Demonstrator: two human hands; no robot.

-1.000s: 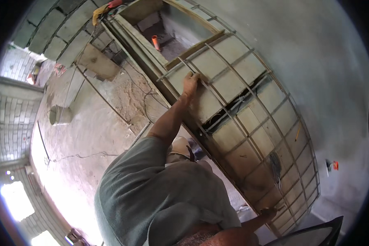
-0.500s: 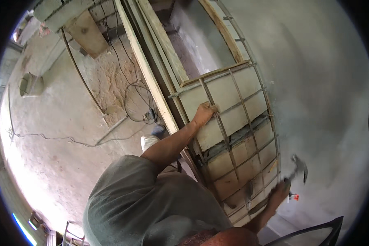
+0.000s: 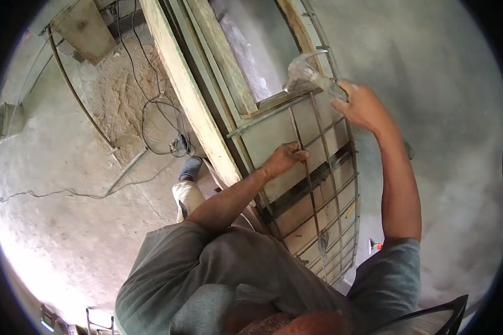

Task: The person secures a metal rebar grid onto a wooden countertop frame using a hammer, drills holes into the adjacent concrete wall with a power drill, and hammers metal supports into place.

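My right hand [image 3: 366,109] grips a claw hammer [image 3: 304,71], raised over the far end of a grid of thin steel rods [image 3: 333,177]. The hammer head is blurred and overlaps the lower right corner of a wooden opening frame [image 3: 232,61]. Lower and to the left, my left hand [image 3: 285,160] is closed around one steel rod [image 3: 295,124], its thumb and fingertips at the rod. Behind the grid lie pale boards [image 3: 274,181] with a dark gap between them. The nearer part of the grid runs down beside my body.
A long wooden beam [image 3: 193,92] runs left of the grid. On the dusty floor lie a looped black cable [image 3: 144,131], a thin pipe [image 3: 126,172] and loose sand [image 3: 120,84]. A bucket [image 3: 9,121] stands far left. A grey wall [image 3: 430,111] fills the right side.
My right hand has swung the hammer up from low on the right to near the frame's corner. My left hand stays on the steel rod. The view has shifted.
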